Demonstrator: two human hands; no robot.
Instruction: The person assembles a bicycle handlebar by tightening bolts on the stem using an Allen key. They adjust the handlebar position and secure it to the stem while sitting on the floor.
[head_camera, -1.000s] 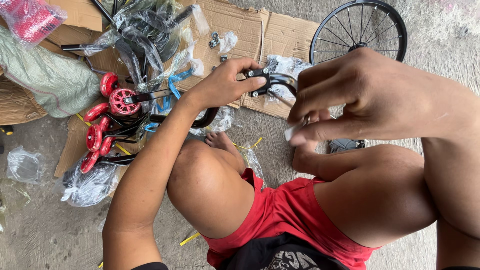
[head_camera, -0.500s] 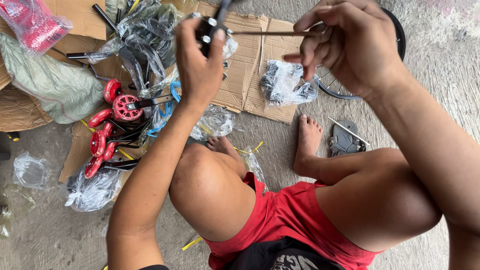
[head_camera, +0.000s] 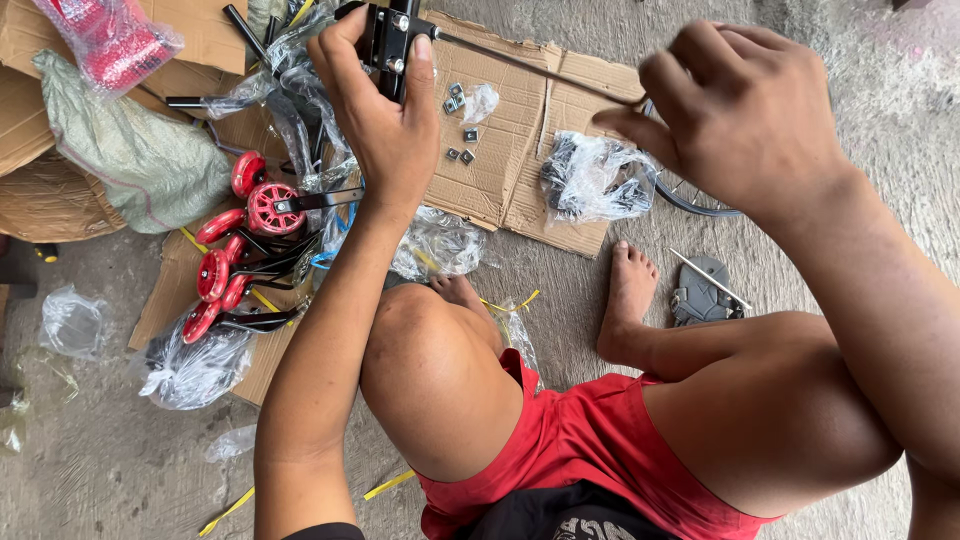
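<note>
1. Left hand at 12 o'clock of the view, fingers wrapped tight round a black metal bracket with silver bolts, held up over the flattened brown cardboard sheet.
2. Right hand at 1–2 o'clock, fingers curled narrow, pinching the far end of a thin dark metal rod; the rod runs from the bracket across to this hand. Exact pinch point is blurred.
3. Small square silver nuts lie loose on the cardboard, just under the bracket at 12.
4. Red plastic training wheels on black arms sit at 9–10 o'clock; clear plastic bag of dark parts at 1; spoked wheel rim behind the right hand, mostly hidden.
5. Doing it well, my judgement: keep the bracket steady with the left, keep the rod in line with the bracket's hole, don't bend it, work over the cardboard so dropped nuts stay findable.
</note>
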